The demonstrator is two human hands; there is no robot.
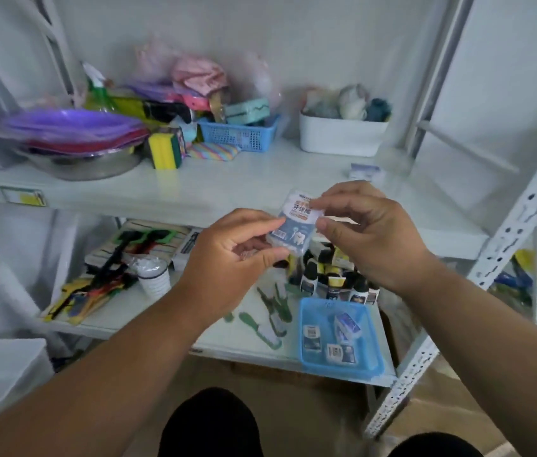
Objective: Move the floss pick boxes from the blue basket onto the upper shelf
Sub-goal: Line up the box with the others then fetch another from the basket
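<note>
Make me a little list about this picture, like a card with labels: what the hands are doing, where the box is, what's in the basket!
left hand: left hand pinches the small blue-and-white floss pick box
right hand: right hand pinches the same box
box position: held in the air, in front of the white upper shelf edge
basket: light blue plastic basket on the lower shelf, at its front right corner
left in basket: three small boxes
already on upper shelf: one similar small box, blurry
</note>
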